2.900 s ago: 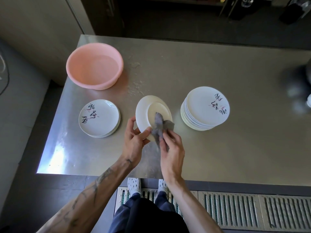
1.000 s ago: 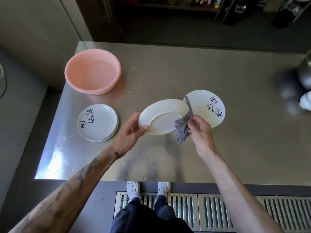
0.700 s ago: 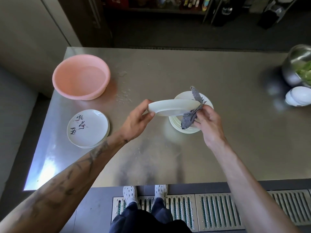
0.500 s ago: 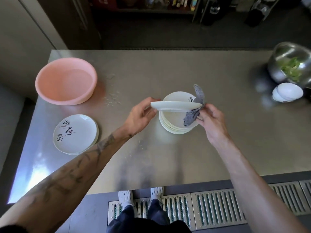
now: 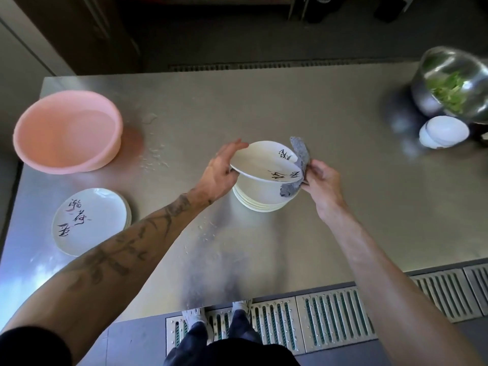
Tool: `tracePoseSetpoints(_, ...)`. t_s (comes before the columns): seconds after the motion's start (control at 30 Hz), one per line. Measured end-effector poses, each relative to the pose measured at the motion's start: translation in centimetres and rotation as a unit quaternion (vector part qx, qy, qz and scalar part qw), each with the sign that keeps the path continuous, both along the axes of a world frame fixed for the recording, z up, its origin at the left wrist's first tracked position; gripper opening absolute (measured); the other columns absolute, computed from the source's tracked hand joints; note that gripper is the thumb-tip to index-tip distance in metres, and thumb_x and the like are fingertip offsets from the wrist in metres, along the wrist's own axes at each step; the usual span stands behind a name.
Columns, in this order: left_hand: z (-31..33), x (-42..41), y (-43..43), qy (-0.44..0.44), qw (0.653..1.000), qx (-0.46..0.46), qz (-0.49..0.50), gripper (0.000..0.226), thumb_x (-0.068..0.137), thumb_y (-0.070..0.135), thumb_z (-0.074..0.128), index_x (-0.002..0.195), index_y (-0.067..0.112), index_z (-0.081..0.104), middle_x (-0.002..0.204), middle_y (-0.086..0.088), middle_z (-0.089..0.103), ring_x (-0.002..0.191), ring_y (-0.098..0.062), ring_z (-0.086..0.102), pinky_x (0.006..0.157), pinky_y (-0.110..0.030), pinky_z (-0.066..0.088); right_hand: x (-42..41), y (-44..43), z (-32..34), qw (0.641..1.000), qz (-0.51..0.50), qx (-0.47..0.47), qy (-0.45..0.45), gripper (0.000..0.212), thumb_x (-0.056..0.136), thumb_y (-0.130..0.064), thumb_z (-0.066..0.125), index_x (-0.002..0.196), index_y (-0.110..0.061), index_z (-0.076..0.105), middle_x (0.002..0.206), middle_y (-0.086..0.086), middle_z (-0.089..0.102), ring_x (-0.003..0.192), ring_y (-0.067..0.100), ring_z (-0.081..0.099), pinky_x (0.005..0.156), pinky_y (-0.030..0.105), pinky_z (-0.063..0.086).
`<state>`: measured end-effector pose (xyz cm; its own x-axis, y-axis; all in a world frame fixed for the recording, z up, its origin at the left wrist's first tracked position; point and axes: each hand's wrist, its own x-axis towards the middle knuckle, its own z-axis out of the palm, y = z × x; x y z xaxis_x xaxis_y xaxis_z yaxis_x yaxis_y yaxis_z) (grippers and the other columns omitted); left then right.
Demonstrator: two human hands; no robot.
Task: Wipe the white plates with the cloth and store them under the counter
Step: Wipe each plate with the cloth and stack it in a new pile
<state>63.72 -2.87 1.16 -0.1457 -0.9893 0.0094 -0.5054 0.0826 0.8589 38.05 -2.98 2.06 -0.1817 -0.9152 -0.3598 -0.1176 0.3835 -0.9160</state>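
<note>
At frame centre, the left hand (image 5: 220, 172) grips a tilted white plate (image 5: 260, 162) above the stack (image 5: 260, 198); the right hand (image 5: 320, 180) pinches the grey cloth (image 5: 297, 167), seemingly against its rim.

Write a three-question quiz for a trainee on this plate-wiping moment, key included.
1. What does the right hand press against the lifted plate? A) a sponge B) a grey cloth C) a brush
2. True or false: the lifted plate lies flat on the stack beneath it.
3. Fill in: the ___ hand grips the plate's rim opposite the cloth.
Key: 1 B. 2 False: it is held tilted over the stack. 3 left hand.
</note>
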Motion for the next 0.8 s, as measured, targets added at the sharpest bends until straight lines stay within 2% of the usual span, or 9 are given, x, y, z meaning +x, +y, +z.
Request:
tracePoseSetpoints(0.1,-0.4,-0.2,-0.4,-0.022,1.0,0.004,-0.012,0.073,0.086,-0.014,0.052,0.152,0.011,0.04,0.16,-0.003,0.037,0.149,-0.018,0.033,0.117,-0.028,0.035,-0.1,-0.4,-0.3,1.0,-0.002,-0.01,0.016,0.031,0.103,0.0,0.048,0.104,-0.019,0.073,0.107,0.011,0.077,0.095,0.025,0.073,0.094,0.055,0.058)
tracePoseSetpoints(0.17,-0.8,-0.4,-0.5,-0.037,0.999,0.001,-0.019,0.076,0.085,-0.016,0.049,0.155,0.01,0.033,0.162,-0.007,0.033,0.152,-0.021,0.027,0.123,-0.023,0.023,-0.3,-0.6,-0.4,0.999,-0.001,-0.027,0.046,0.037,0.1,-0.005,0.049,0.093,-0.03,0.075,0.102,0.002,0.079,0.097,0.025,0.074,0.095,0.057,0.057)
tracePoseSetpoints(0.23,-1.2,-0.4,-0.4,-0.051,0.997,0.017,-0.047,0.084,0.087,-0.016,0.047,0.158,0.02,0.02,0.167,-0.01,0.024,0.155,-0.021,0.017,0.122,-0.013,0.011,-0.6,-0.9,-0.4,0.997,-0.003,-0.035,0.064,0.038,0.099,-0.006,0.051,0.087,-0.035,0.073,0.097,-0.004,0.079,0.098,0.025,0.075,0.095,0.057,0.057)
tracePoseSetpoints(0.3,-1.8,-0.4,-0.1,-0.066,0.994,0.04,-0.078,0.091,0.088,-0.016,0.046,0.155,0.031,0.007,0.17,-0.007,0.014,0.157,-0.016,0.006,0.124,-0.017,0.008,-0.7,-1.0,-0.3,0.997,-0.005,-0.036,0.068,0.038,0.1,-0.003,0.051,0.088,-0.032,0.071,0.095,-0.005,0.078,0.094,0.023,0.074,0.094,0.057,0.058)
tracePoseSetpoints(0.37,-2.2,-0.5,-0.1,-0.08,0.992,0.05,-0.086,0.091,0.088,-0.015,0.048,0.158,0.029,0.009,0.171,-0.005,0.007,0.157,-0.013,0.002,0.122,-0.012,0.006,-1.0,-1.1,-0.3,0.997,-0.004,-0.038,0.071,0.039,0.101,-0.001,0.05,0.088,-0.032,0.071,0.093,-0.005,0.077,0.088,0.021,0.072,0.092,0.057,0.058)
tracePoseSetpoints(0.43,-2.3,-0.7,-0.4,-0.088,0.99,0.043,-0.097,0.085,0.088,-0.015,0.05,0.161,0.014,0.015,0.171,-0.009,0.004,0.158,-0.018,0.002,0.118,-0.007,0.004,-1.3,-1.3,-0.4,0.996,-0.002,-0.042,0.076,0.04,0.1,-0.002,0.05,0.087,-0.033,0.071,0.092,-0.004,0.077,0.085,0.02,0.071,0.09,0.058,0.058)
tracePoseSetpoints(0.5,-2.2,-0.5,-0.6,-0.096,0.987,0.039,-0.121,0.085,0.088,-0.013,0.056,0.16,0.006,0.014,0.169,-0.016,0.001,0.158,-0.026,0.002,0.122,-0.015,0.006,-1.5,-1.4,-0.5,0.996,0.004,-0.045,0.082,0.039,0.099,-0.004,0.051,0.086,-0.034,0.072,0.092,-0.003,0.078,0.084,0.019,0.07,0.089,0.058,0.058)
tracePoseSetpoints(0.63,-0.7,-0.1,-1.5,-0.108,0.976,0.095,-0.164,0.104,0.084,0.008,0.079,0.162,0.017,0.011,0.17,-0.012,-0.006,0.158,-0.021,-0.003,0.127,-0.034,0.013,-1.3,-1.3,-0.5,0.993,0.013,-0.061,0.102,0.035,0.096,-0.008,0.052,0.088,-0.036,0.072,0.094,-0.002,0.078,0.083,0.016,0.069,0.088,0.055,0.059)
tracePoseSetpoints(0.8,-0.4,-0.3,-2.0,-0.123,0.969,0.129,-0.173,0.131,0.066,0.028,0.096,0.161,0.034,0.007,0.17,0.0,-0.009,0.157,-0.011,-0.002,0.125,-0.029,0.014,-1.3,-1.3,-0.7,0.993,0.012,-0.052,0.103,0.036,0.093,-0.011,0.052,0.086,-0.039,0.072,0.093,-0.003,0.077,0.085,0.019,0.071,0.088,0.057,0.058)
